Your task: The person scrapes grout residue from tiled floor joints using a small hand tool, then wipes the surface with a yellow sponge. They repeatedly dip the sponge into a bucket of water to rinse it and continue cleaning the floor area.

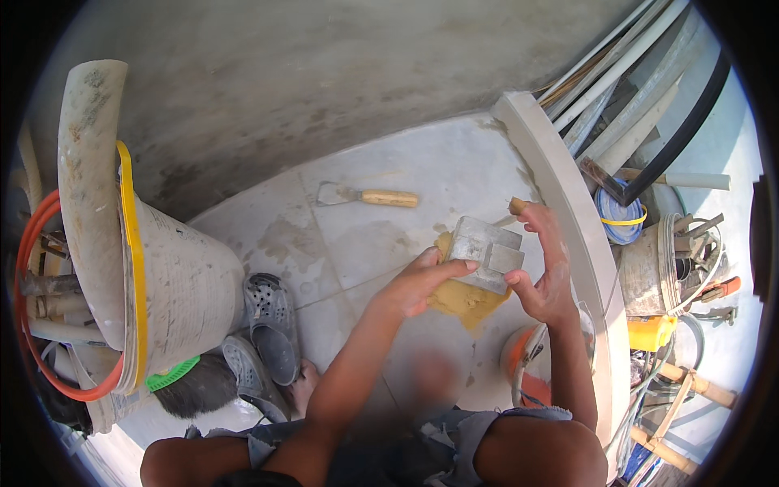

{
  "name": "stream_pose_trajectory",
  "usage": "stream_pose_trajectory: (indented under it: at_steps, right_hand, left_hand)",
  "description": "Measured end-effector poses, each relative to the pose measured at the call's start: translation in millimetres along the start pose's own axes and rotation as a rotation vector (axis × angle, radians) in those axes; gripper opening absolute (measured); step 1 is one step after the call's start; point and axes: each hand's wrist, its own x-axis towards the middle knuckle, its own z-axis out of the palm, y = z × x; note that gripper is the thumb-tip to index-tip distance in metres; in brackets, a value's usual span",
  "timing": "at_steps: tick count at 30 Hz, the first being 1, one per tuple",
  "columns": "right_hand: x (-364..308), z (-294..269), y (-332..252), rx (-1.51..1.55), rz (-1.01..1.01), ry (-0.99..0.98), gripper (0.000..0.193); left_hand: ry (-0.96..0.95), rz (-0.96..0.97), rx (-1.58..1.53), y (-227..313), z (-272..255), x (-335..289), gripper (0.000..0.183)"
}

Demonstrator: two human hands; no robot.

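Note:
My left hand (424, 280) grips a grey rectangular block (475, 245) by its near left side, with the thumb pressed on top. A square shape shows on the block's right part. Its surface looks metallic or like cement. My right hand (550, 280) is at the block's right, thumb at the lower corner and fingers curved upward. Between its fingertips sits a small brown, wood-like piece (517, 206); the rest of it, if any, is hidden. Beneath the block a ragged yellow mass (469, 302) lies on the floor; I cannot tell whether it is sponge, cloth or paste.
On the pale tiles (369, 243) beyond my hands lies a scraper with a wooden handle (389, 198). A large whitish bucket (182, 276) and grey clogs (274, 329) are at left. An orange bucket (535, 388) stands beside my right forearm, near a raised curb (560, 187).

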Motion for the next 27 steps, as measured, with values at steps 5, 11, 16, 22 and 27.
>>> stream_pose_trajectory:
  at_steps: [5, 11, 16, 22, 27]
  right_hand:
    - [-15.4, -10.7, 23.5, 0.359, 1.285, -0.276, 0.092]
    - [-42.8, 10.3, 41.6, 1.095, 1.422, -0.315, 0.093]
    - [-36.7, 16.7, 52.3, 1.23, 1.261, 0.026, 0.075]
    - [-15.5, -6.8, 43.3, 1.13, 0.944, -0.028, 0.053]
    - [-15.6, -20.5, 25.7, 0.547, 0.726, -0.292, 0.03]
  left_hand:
    - [-0.122, 0.058, -0.091, -5.2, -1.9, 2.5, 0.071]
    - [-0.209, 0.043, -0.089, -12.1, -1.8, 0.3, 0.071]
    - [-0.182, -0.001, -0.026, -23.7, 7.9, 5.4, 0.071]
    - [-0.129, -0.099, -0.071, -28.5, -3.3, 17.4, 0.074]
    - [-0.108, -0.142, -0.045, -15.3, -2.0, 15.6, 0.068]
